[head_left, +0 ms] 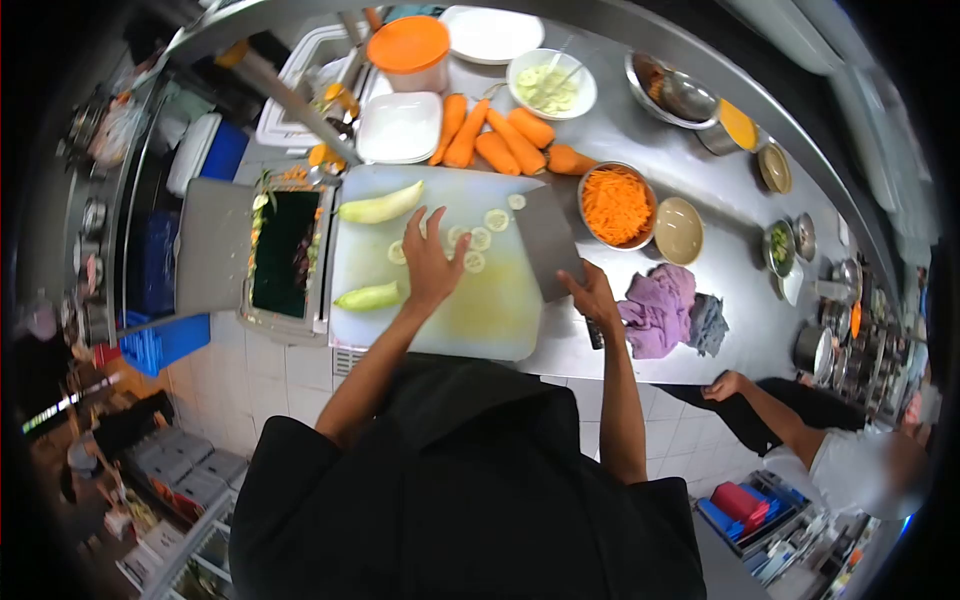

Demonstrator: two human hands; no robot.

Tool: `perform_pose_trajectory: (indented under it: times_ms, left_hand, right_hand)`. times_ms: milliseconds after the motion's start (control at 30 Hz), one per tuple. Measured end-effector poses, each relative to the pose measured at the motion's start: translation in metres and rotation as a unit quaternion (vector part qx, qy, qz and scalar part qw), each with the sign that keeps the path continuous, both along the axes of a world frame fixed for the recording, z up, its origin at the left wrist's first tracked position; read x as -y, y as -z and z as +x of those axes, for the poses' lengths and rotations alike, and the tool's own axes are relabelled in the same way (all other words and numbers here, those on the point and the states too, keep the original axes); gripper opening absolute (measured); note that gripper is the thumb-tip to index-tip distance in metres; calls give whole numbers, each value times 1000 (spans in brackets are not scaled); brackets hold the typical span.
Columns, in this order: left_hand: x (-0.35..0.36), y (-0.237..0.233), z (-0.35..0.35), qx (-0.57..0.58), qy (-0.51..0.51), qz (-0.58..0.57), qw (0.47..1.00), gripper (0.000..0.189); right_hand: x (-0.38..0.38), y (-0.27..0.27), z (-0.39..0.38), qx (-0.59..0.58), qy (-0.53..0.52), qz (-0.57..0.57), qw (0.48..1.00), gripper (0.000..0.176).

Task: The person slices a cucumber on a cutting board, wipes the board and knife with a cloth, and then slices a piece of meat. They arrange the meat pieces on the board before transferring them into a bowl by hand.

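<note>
Right hand (pixel 590 295): grips cleaver (pixel 548 243), blade running far-left from the fist.
Left hand (pixel 430 262): spread flat on cutting board (pixel 480 320) (holding nothing).
Cucumber slices (pixel 480 238): between both, nearer left fingers.

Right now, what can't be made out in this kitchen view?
Head view only:
- Handle of the cleaver: hidden inside the right hand.
- Cutting board under the left hand: covered by the palm.
- Small bowl at far right: contents too small and warped to identify.
- Scrap bin beside the board: inside too dark.
</note>
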State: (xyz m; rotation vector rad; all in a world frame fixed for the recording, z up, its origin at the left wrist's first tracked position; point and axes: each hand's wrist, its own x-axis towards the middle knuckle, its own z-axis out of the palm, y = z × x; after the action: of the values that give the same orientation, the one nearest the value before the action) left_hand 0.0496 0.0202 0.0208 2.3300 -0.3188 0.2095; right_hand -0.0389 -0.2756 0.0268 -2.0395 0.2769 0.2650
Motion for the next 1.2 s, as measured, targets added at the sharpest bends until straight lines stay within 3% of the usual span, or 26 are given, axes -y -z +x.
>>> perform_pose_trajectory:
  times_ms: [67,200,467,533,667,900,1000,1067,1200]
  left_hand:
    - [0,8,-23,10,-88,68,994,73]
    - [-6,20,-27,-37,-114,93,989,78]
    - [-2,24,-15,-16,-81,26,996,78]
    - [-2,20,-16,-18,-76,26,997,79]
    - [-5,23,-16,-9,-68,8,998,83]
    - [-12,28,-20,20,-23,-25,999,78]
    - [-11,19,-27,18,17,-26,999,71]
    - [-3,11,-31,38,55,26,997,66]
    - [41,-21,-7,68,108,53,990,61]
  right_hand:
    - [-8,3,-2,-13,18,65,998,38]
    - [-28,-3,-3,-57,-3,71,996,37]
    - [-112,-7,-16,-53,-16,5,998,40]
    - [-135,-6,-20,30,-25,-64,997,38]
    - [-169,-3,-27,50,3,-69,996,37]
    - [-210,-11,-35,-26,28,-73,997,36]
    - [-209,4,-49,64,43,-23,997,34]
    - [-201,2,-59,-36,86,66,993,31]
    - [-181,-56,-44,-92,166,145,971,25]
